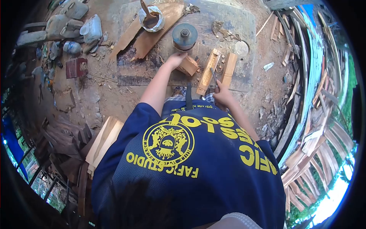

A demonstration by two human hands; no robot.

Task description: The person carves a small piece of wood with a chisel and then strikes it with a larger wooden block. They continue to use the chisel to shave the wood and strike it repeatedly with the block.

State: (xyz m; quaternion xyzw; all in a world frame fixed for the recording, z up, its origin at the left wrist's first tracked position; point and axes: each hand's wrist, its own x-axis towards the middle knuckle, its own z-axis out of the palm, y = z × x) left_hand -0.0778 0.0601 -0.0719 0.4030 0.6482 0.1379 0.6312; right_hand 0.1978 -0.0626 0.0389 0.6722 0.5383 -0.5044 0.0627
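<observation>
My left hand (176, 60) is closed around the end of a short reddish-brown wooden block (188, 66), low over the work board. In my right hand (223, 96) is a thin dark tool with a narrow blade (214, 75), pointing away from me; its exact kind is hard to make out. Beside that blade lies a yellowish carved wooden piece (208, 73), and to its right a smoother wooden piece (229, 68). Just beyond my left hand stands a round blue-grey metal object (185, 37) with a bolt-like knob on top.
Under these things lies a worn board (160, 74). A white tub (151, 23) with a brush in it stands on thin wood sheets (162, 30) at the back. Plastic jugs (91, 29) and a reddish box (76, 68) lie left. Stacked timber strips (305, 152) line the right.
</observation>
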